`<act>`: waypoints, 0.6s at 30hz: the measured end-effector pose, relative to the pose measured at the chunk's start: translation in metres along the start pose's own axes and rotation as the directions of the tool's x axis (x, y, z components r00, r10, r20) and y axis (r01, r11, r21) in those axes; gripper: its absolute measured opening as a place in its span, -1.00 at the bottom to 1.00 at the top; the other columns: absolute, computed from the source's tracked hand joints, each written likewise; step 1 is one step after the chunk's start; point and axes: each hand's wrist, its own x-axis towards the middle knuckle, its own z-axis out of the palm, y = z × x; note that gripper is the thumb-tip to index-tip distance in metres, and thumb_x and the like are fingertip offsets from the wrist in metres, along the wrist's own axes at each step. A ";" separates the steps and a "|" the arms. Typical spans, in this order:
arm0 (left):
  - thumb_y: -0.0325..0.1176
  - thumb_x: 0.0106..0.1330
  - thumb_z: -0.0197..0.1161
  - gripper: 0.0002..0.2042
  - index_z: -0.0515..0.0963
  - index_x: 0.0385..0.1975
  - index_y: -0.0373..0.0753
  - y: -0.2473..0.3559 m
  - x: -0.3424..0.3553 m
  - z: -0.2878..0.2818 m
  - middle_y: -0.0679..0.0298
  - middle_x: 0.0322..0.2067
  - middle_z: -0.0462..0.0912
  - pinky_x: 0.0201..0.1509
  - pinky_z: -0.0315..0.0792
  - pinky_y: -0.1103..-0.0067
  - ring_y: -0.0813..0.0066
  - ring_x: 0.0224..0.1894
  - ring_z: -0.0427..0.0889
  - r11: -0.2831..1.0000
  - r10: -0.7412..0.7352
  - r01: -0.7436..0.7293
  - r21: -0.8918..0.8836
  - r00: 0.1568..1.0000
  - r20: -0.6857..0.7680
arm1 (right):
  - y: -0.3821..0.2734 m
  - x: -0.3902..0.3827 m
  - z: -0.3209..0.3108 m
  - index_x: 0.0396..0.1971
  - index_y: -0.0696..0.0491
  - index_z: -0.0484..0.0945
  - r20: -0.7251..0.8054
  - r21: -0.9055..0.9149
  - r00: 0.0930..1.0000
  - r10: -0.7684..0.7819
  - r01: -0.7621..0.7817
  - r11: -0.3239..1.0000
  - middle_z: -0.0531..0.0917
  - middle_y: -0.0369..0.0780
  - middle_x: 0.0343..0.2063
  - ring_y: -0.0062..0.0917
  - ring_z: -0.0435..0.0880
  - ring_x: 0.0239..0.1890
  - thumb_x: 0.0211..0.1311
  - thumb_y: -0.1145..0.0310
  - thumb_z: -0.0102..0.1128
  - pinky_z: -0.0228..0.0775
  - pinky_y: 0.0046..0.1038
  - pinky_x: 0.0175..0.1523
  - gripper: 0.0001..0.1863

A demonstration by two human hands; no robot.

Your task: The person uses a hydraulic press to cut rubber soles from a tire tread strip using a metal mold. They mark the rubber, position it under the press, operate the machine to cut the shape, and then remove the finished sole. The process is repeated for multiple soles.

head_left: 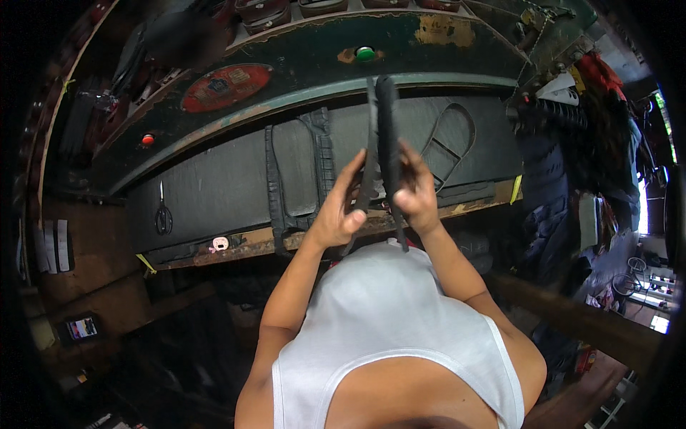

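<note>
Between my hands, two long dark pieces (386, 114) of what looks like padded material stand upright, side by side with a narrow gap. My left hand (341, 207) grips the thinner left piece, thumb bent against its lower part. My right hand (416, 191) grips the thicker right piece, fingers curled behind it. Behind them on the grey work surface (207, 179) lie a dark ribbed cut piece (277, 179) and a looped flat template-like shape (461, 139), partly hidden by my right hand. Black scissors (163, 214) lie at the left.
A small pink object (220, 243) sits on the worn front edge (254, 239). A green board (300, 53) with green (365, 53) and red (148, 139) buttons rises behind the surface. Dark fabric (543, 171) hangs at the right; a bicycle (627, 284) stands farther back.
</note>
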 end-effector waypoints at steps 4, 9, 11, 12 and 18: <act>0.32 0.27 0.03 -0.04 0.06 0.48 -0.36 -0.002 0.000 -0.001 -0.08 0.42 0.20 0.30 0.38 0.15 -0.03 0.35 0.36 0.846 -0.016 -0.040 -0.531 0.995 -0.101 | -0.001 0.009 -0.018 0.48 0.13 0.09 -0.069 0.826 0.959 0.275 -0.100 0.555 0.29 0.10 0.38 -0.05 0.29 0.42 0.31 -0.08 -0.08 0.09 0.03 0.51 -0.15; -0.03 0.42 -0.10 -0.33 0.20 0.40 -0.41 0.009 -0.005 -0.029 -0.07 0.37 0.31 0.39 0.30 0.15 0.03 0.36 0.36 0.529 -0.325 -0.078 -0.845 0.901 -0.287 | 0.021 0.010 -0.033 0.49 0.17 0.07 -0.030 0.899 0.948 0.317 -0.113 0.422 0.20 0.14 0.41 0.02 0.17 0.48 0.39 -0.14 -0.20 0.03 0.15 0.51 -0.15; -0.08 0.44 -0.12 -0.38 0.26 0.35 -0.43 0.007 -0.002 -0.032 0.03 0.33 0.38 0.45 0.19 0.29 0.18 0.39 0.31 0.658 -0.319 -0.142 -0.740 0.837 -0.444 | 0.033 0.007 -0.032 0.47 0.17 0.10 0.003 0.906 0.939 0.343 -0.148 0.396 0.24 0.12 0.38 0.00 0.22 0.45 0.40 -0.25 -0.21 0.10 0.12 0.49 -0.11; -0.10 0.44 -0.12 -0.40 0.29 0.33 -0.44 0.005 0.000 -0.030 0.09 0.30 0.41 0.49 0.13 0.36 0.26 0.41 0.28 0.736 -0.388 -0.115 -0.668 0.737 -0.554 | 0.039 0.006 -0.029 0.46 0.17 0.12 0.017 0.904 0.929 0.370 -0.173 0.392 0.28 0.11 0.35 -0.03 0.27 0.42 0.39 -0.32 -0.20 0.15 0.10 0.47 -0.07; -0.24 0.52 -0.13 -0.50 0.25 0.30 -0.50 -0.009 0.014 -0.002 -0.04 0.27 0.35 0.49 0.09 0.36 0.14 0.36 0.30 0.989 -0.132 0.147 -0.014 0.836 -0.532 | 0.058 0.000 -0.009 0.39 0.16 0.25 -0.021 0.743 0.914 0.405 -0.256 0.618 0.45 0.02 0.26 -0.16 0.52 0.24 0.34 -0.46 -0.17 0.41 -0.10 0.34 -0.01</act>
